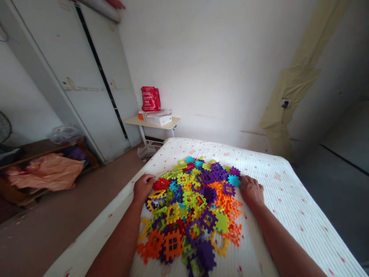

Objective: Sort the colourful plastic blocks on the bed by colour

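Mattress (291, 192) edge lies near: your flat, empty right hand (252, 191) and curled left hand (142, 187), grip unclear, could shove the tile pile (196, 207) overboard.

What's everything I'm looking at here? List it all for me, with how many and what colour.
toy tiles: a heap, too many to count; orange, purple, green, yellow, blue, red; on the mattress
mattress: one; white with red specks; foreground
side table: one; pale top, white legs; by the back wall
bag: one; red; on the side table
box: one; white; on the side table, below the bag
wardrobe: one; whitish; left
cloth: one; orange; on the low shelf
low shelf: one; brown wood; far left
left hand: one; fingers curled at the heap's left edge
right hand: one; flat at the heap's right edge
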`<state>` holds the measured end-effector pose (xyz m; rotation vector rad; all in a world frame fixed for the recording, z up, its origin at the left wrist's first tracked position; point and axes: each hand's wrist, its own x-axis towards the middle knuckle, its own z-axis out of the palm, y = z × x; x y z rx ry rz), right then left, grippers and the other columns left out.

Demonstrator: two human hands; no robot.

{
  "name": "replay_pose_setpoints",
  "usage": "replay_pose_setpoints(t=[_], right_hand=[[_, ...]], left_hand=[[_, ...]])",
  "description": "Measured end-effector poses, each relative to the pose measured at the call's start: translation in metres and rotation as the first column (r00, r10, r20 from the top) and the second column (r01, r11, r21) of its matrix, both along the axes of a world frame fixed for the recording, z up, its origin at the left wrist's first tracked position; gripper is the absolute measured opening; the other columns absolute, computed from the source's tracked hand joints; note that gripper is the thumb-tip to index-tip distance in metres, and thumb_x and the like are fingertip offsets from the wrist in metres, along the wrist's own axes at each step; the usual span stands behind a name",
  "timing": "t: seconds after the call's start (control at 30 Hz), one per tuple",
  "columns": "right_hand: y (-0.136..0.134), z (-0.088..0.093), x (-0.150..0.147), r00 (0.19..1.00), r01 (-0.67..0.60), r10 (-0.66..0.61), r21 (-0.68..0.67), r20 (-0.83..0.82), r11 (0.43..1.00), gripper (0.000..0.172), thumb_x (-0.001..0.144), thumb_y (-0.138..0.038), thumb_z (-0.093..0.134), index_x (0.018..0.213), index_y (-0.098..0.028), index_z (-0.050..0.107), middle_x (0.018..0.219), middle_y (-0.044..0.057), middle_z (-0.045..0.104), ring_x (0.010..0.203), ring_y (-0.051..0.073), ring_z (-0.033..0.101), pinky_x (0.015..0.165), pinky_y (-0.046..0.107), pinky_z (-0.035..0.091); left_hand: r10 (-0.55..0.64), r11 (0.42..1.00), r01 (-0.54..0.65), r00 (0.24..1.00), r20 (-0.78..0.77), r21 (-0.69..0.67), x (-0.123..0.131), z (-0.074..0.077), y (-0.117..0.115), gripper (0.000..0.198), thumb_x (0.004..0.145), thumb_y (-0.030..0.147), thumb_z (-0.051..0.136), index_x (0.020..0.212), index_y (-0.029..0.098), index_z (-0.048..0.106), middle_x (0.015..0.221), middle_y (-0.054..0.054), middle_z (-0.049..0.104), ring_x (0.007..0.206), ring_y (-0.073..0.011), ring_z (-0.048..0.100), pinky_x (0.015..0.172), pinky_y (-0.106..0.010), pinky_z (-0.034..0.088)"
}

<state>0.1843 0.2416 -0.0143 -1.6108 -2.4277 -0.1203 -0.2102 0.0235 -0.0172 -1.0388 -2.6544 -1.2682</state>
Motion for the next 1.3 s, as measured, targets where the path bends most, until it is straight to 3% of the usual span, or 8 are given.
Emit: replay_pose_setpoints(t=[0.33, 0.63, 0.8, 1.03, 1.1, 1.2, 1.3], right_hand=[[-0.005, -0.01, 0.009, 0.986, -0.169, 0.168, 0.053, 0.018, 0.984, 0.036, 0.09, -0.027, 0.035, 0.118, -0.021, 0.057, 0.129, 0.007, 0.054, 0.117, 0.025, 0.047, 0.092, 0.04, 0.039], [0.002, -0.028, 0.017, 0.947, -0.274, 0.301, 0.208, -0.11, 0.939, 0.034, 0.084, -0.025, 0.039, 0.106, -0.021, 0.064, 0.113, 0.008, 0.065, 0.101, 0.024, 0.059, 0.087, 0.038, 0.046], [-0.016, -0.033, 0.013, 0.935, -0.244, 0.293, 0.239, -0.198, 0.94, 0.035, 0.08, -0.022, 0.041, 0.105, -0.02, 0.065, 0.108, 0.008, 0.067, 0.1, 0.024, 0.061, 0.088, 0.038, 0.047], [-0.04, -0.028, 0.005, 0.811, -0.365, 0.41, 0.188, -0.416, 0.912, 0.045, 0.069, -0.012, 0.04, 0.103, -0.02, 0.069, 0.103, 0.006, 0.07, 0.097, 0.021, 0.063, 0.089, 0.036, 0.047], [-0.042, -0.023, 0.003, 0.781, -0.365, 0.386, 0.144, -0.49, 0.92, 0.044, 0.066, -0.012, 0.042, 0.099, -0.021, 0.07, 0.1, 0.005, 0.071, 0.096, 0.021, 0.063, 0.089, 0.036, 0.048], [-0.045, -0.017, 0.002, 0.739, -0.3, 0.241, 0.013, -0.628, 0.954, 0.04, 0.064, -0.015, 0.046, 0.094, -0.022, 0.071, 0.099, 0.003, 0.071, 0.097, 0.022, 0.063, 0.091, 0.036, 0.047], [-0.045, -0.016, 0.003, 0.609, -0.221, 0.037, -0.124, -0.793, 0.967, 0.034, 0.064, -0.019, 0.049, 0.089, -0.023, 0.072, 0.096, 0.001, 0.072, 0.096, 0.022, 0.063, 0.092, 0.034, 0.046]], left_hand=[[-0.132, 0.99, 0.128, 0.989, -0.067, -0.055, 0.004, -0.002, -0.001, 0.023, 0.074, 0.032, 0.051, 0.079, 0.02, 0.07, 0.087, -0.004, 0.069, 0.087, -0.0187, 0.06, 0.082, -0.03, 0.044], [-0.2, 0.98, 0.201, 0.979, -0.046, 0.014, -0.005, -0.013, -0.006, 0.026, 0.077, 0.033, 0.048, 0.082, 0.019, 0.069, 0.087, -0.004, 0.069, 0.086, -0.018, 0.061, 0.08, -0.03, 0.045], [-0.212, 0.976, 0.212, 0.977, -0.009, 0.056, -0.008, -0.015, -0.005, 0.026, 0.074, 0.036, 0.049, 0.081, 0.02, 0.069, 0.088, -0.004, 0.07, 0.085, -0.0194, 0.062, 0.08, -0.031, 0.046], [-0.226, 0.97, 0.222, 0.974, 0.032, 0.095, -0.006, -0.01, -0.008, 0.028, 0.069, 0.038, 0.049, 0.078, 0.02, 0.068, 0.088, -0.005, 0.071, 0.086, -0.0209, 0.062, 0.082, -0.031, 0.046], [-0.223, 0.971, 0.218, 0.974, 0.045, 0.102, -0.006, -0.01, -0.009, 0.029, 0.068, 0.04, 0.049, 0.078, 0.02, 0.068, 0.087, -0.004, 0.071, 0.085, -0.0211, 0.063, 0.082, -0.031, 0.046], [-0.21, 0.973, 0.202, 0.975, 0.067, 0.114, -0.006, -0.01, -0.01, 0.029, 0.067, 0.041, 0.05, 0.077, 0.021, 0.068, 0.085, -0.004, 0.071, 0.083, -0.0213, 0.063, 0.081, -0.031, 0.047], [-0.186, 0.977, 0.175, 0.979, 0.081, 0.124, -0.007, -0.012, -0.01, 0.029, 0.065, 0.042, 0.051, 0.076, 0.021, 0.068, 0.084, -0.004, 0.071, 0.082, -0.0219, 0.063, 0.08, -0.031, 0.047]])
